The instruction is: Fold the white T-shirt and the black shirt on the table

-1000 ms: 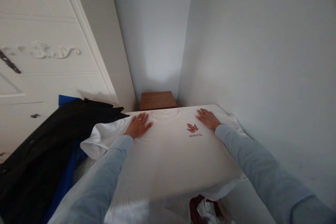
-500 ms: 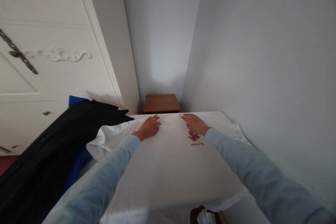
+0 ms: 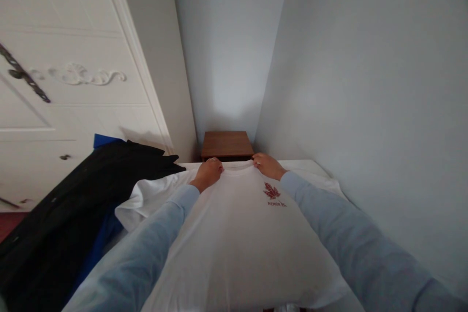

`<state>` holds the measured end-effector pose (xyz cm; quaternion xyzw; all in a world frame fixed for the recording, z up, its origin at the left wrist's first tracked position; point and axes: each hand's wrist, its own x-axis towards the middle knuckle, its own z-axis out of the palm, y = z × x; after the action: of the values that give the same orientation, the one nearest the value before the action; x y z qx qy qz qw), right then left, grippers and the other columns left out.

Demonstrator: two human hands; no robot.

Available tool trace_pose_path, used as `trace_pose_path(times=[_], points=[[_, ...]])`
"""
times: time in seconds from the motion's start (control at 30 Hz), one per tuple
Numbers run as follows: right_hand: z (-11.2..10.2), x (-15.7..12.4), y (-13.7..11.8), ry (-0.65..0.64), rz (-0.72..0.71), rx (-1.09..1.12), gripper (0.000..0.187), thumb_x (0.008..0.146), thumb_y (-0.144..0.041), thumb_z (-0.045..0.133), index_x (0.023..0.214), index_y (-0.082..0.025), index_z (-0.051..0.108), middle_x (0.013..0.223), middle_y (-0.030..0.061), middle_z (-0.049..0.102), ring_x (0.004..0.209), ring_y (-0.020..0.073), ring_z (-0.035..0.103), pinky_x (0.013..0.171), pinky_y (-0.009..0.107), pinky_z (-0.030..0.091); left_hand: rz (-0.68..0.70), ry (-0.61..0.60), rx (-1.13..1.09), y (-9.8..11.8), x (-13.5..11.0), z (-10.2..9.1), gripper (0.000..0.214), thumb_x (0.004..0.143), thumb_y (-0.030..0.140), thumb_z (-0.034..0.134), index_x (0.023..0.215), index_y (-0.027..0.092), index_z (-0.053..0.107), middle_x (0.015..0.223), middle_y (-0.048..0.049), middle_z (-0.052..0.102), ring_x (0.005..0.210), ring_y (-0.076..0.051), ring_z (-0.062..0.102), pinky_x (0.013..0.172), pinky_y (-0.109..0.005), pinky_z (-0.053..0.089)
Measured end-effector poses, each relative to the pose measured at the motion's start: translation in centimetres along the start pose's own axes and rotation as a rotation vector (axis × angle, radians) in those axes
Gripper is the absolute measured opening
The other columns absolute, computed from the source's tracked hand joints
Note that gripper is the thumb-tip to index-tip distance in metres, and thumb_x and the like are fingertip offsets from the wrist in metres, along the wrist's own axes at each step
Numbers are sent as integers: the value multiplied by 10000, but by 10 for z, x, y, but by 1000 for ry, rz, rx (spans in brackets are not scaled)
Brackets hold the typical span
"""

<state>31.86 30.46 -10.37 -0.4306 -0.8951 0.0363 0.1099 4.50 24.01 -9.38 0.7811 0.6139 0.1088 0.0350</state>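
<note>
Fingers (image 3: 258,158) of both hands drawn narrow, gripping a white T-shirt (image 3: 234,239) at its collar (image 3: 238,168): the left hand (image 3: 209,174) pinches one end of the neck opening and the right hand (image 3: 269,165) the opposite end, the collar stretched between them; the fingertips are partly hidden by cloth and knuckles. The T-shirt lies front upward, its neck at the far edge of a white surface (image 3: 304,165) and its body extending toward the wearer of the camera. Just below the right hand, the chest bears a dark red maple-leaf print (image 3: 271,190) with small lettering (image 3: 277,204) beneath. Light blue sleeves (image 3: 338,231) cover both forearms. To the left, one short sleeve (image 3: 132,204) of the T-shirt lies rumpled beside a black garment (image 3: 84,195), with blue fabric (image 3: 107,140) showing along its margins. Beyond the collar stands a brown wooden piece of furniture (image 3: 227,143), set in the corner before pale walls (image 3: 234,48). At left rises a white wardrobe (image 3: 87,124) with scrolled relief (image 3: 78,75), an ornate dark handle (image 3: 24,75) and a small round knob (image 3: 65,157).
</note>
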Motion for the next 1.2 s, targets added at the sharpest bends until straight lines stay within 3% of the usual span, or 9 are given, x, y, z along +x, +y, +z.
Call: trace_pose_path(times=[0.17,0.27,0.53,0.63,0.73,0.87,1.0,1.1,1.2], points=[[20,1,-4,-35,0,-24,167,941,-85,505,939,-137,664,1058,107,675,1004,208,602,899,305,446,-35,8,13,1,1,24,245,943,178,448,983,147,688,1239,-150,634,1074,-259,634,885,-378,502],[28,-1,-5,-12,11,-31,179,961,-94,477,979,-137,650,1076,103,664,1017,212,574,899,309,431,-39,27,10,0,-3,30,236,956,194,441,1028,155,663,1310,-149,601,1135,-265,610,929,-401,481],[45,-9,-4,109,104,-37,238,1014,-185,410,1109,-135,623,1234,142,622,1103,253,535,975,380,411,-46,103,-31,-4,-10,33,282,1003,305,379,1048,160,617,1156,-119,668,1113,-264,617,965,-420,467],[43,-10,-7,91,83,-39,240,1005,-181,421,1100,-126,635,1211,138,641,1092,262,558,968,383,434,-43,106,-48,-5,-10,33,347,1018,345,344,1167,147,587,1228,-126,662,1156,-257,617,1014,-413,466],[34,-14,-14,78,55,-41,280,991,-166,425,1181,-100,620,1238,154,643,1135,263,574,1002,384,445,-31,96,-59,-10,-16,30,417,1020,352,345,1306,110,529,1405,-157,579,1325,-248,529,1107,-387,428],[20,-36,-12,118,44,-41,375,995,-227,428,1322,-89,549,1374,177,580,1268,258,539,1114,392,394,52,70,13,-25,-46,15,481,1010,389,363,1369,103,511,1529,-182,456,1445,-269,405,1186,-421,364],[11,-78,19,134,70,-87,435,988,-323,433,1346,-102,541,1379,185,583,1296,281,537,1142,428,386,92,71,183,-51,-95,-7,498,992,396,387,1370,103,525,1534,-208,440,1455,-301,387,1190,-468,358],[8,-113,55,71,160,-165,500,982,-360,427,1366,-55,522,1402,214,561,1330,290,513,1155,405,378,0,88,311,-75,-130,-28,472,947,317,457,1369,120,534,1529,-193,452,1476,-299,349,1205,-463,332],[3,-144,85,54,231,-212,506,973,-363,407,1311,-16,555,1364,261,575,1297,320,543,1129,421,404,-177,105,406,-95,-158,-53,528,888,258,500,1398,121,507,1537,-192,437,1477,-317,335,1174,-467,361]])
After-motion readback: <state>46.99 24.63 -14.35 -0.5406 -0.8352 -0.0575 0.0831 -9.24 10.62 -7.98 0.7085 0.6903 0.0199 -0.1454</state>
